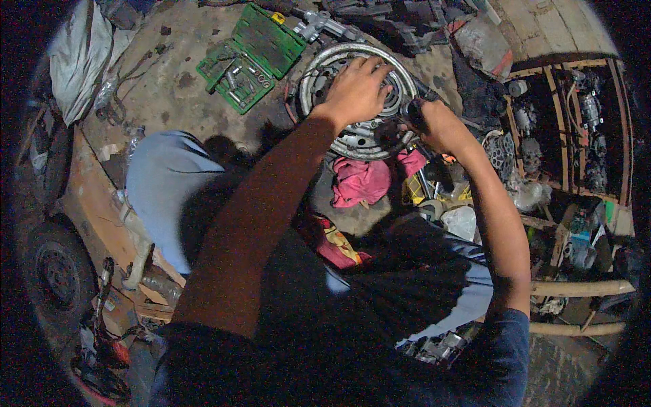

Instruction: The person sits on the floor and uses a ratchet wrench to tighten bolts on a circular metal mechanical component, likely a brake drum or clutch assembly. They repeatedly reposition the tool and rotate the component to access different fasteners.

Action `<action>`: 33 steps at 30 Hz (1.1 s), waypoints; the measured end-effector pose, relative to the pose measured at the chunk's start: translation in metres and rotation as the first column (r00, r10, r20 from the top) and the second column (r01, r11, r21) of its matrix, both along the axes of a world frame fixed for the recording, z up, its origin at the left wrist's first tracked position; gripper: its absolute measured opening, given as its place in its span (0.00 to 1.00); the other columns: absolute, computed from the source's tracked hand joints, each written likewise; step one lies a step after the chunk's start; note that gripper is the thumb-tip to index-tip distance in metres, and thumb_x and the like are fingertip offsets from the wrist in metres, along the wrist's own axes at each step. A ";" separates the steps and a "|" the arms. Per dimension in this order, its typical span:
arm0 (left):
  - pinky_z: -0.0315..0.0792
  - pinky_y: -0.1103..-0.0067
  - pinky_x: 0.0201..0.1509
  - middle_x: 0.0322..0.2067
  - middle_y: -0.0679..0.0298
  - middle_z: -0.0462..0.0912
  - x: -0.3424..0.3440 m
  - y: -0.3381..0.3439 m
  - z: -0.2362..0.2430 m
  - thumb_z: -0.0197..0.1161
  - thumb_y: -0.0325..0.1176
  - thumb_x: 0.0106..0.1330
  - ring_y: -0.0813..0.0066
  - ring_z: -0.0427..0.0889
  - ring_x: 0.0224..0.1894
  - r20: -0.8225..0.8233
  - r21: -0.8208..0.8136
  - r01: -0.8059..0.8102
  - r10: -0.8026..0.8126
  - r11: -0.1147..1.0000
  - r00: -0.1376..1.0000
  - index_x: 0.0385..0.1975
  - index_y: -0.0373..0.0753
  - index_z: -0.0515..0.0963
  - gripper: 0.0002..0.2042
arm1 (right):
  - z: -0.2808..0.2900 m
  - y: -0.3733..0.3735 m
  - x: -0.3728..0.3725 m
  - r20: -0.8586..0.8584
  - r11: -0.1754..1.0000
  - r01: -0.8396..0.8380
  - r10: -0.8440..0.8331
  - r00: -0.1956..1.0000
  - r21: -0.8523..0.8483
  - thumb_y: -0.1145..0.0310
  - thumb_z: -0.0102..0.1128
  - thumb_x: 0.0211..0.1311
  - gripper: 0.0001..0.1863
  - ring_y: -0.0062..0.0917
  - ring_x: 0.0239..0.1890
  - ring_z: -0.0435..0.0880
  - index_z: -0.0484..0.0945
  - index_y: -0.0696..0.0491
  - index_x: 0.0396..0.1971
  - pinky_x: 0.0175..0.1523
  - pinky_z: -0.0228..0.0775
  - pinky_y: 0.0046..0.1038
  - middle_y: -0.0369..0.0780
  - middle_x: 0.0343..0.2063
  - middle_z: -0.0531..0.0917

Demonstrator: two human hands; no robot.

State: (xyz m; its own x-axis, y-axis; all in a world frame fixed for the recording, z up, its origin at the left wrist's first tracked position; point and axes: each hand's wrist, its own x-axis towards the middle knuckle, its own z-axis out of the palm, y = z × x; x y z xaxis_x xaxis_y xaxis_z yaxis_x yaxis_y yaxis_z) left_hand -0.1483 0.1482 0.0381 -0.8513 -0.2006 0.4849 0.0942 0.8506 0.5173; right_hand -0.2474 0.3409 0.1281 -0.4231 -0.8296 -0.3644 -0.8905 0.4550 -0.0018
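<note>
A round steel wheel rim (307,83) lies on the floor in front of me, its silvery surface worn and dirty. Across its middle rests my left hand (358,89), palm down with the fingers spread. My right hand (437,125) is at the rim's right edge, fingers curled around a dark tool (411,110) whose exact kind is hidden by the grip and the shadow. Just below the rim is a crumpled pink cloth (361,182). A green socket set case (272,42) stands open to the left of the rim, with several metal sockets inside.
Beyond the rim lies a grey metal part (324,27). A yellow plastic crate (411,190) is at the near right. Wooden shelving (553,129) with metal parts stands on the right. At the left are a tyre (60,270) and a grey cloth sheet (80,57).
</note>
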 end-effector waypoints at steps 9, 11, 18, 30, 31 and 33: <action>0.70 0.58 0.64 0.60 0.53 0.74 0.005 -0.003 0.005 0.61 0.39 0.67 0.48 0.73 0.60 0.025 0.021 -0.003 0.003 1.000 1.000 0.59 0.41 0.75 0.21 | 0.013 -0.005 0.017 -0.174 0.995 -0.103 0.099 0.980 -0.014 0.74 0.53 0.61 0.09 0.48 0.47 0.83 0.80 0.61 0.38 0.55 0.72 0.50 0.58 0.39 0.82; 0.70 0.58 0.64 0.60 0.53 0.74 0.002 0.000 0.007 0.61 0.39 0.67 0.48 0.73 0.60 0.013 0.033 0.013 -0.014 0.999 1.000 0.59 0.41 0.75 0.21 | -0.008 0.012 0.002 -0.028 0.997 0.046 -0.048 0.998 -0.053 0.74 0.54 0.60 0.09 0.48 0.47 0.82 0.79 0.61 0.37 0.56 0.70 0.52 0.58 0.39 0.82; 0.69 0.57 0.66 0.61 0.51 0.74 0.005 -0.003 0.002 0.60 0.40 0.68 0.46 0.72 0.62 0.037 0.033 0.003 -0.005 0.999 0.999 0.61 0.43 0.74 0.22 | -0.014 0.017 0.023 -0.223 0.962 -0.100 0.043 0.974 -0.252 0.72 0.57 0.60 0.10 0.52 0.43 0.82 0.79 0.61 0.39 0.56 0.68 0.56 0.57 0.35 0.82; 0.65 0.56 0.69 0.63 0.50 0.73 0.000 -0.003 0.002 0.58 0.42 0.70 0.44 0.70 0.64 0.031 0.053 0.044 -0.046 0.998 0.998 0.61 0.42 0.74 0.21 | -0.013 0.019 0.031 -0.082 0.955 0.120 -0.147 0.986 -0.270 0.80 0.61 0.50 0.28 0.47 0.47 0.83 0.79 0.52 0.56 0.61 0.59 0.59 0.51 0.39 0.84; 0.65 0.56 0.69 0.63 0.50 0.73 0.001 -0.003 0.002 0.58 0.42 0.70 0.44 0.70 0.64 0.044 0.054 0.037 -0.039 0.998 0.998 0.61 0.42 0.74 0.21 | -0.008 0.018 0.034 -0.187 0.961 0.033 -0.088 0.978 -0.276 0.82 0.62 0.46 0.35 0.47 0.48 0.82 0.77 0.49 0.61 0.62 0.57 0.57 0.50 0.40 0.84; 0.65 0.55 0.69 0.63 0.50 0.73 0.003 -0.003 0.003 0.58 0.42 0.70 0.44 0.70 0.64 0.068 0.053 0.021 -0.025 0.998 0.997 0.61 0.43 0.74 0.21 | -0.007 0.013 0.033 -0.213 0.967 0.018 -0.074 0.974 -0.255 0.80 0.63 0.49 0.34 0.46 0.49 0.82 0.78 0.48 0.61 0.62 0.56 0.60 0.48 0.42 0.84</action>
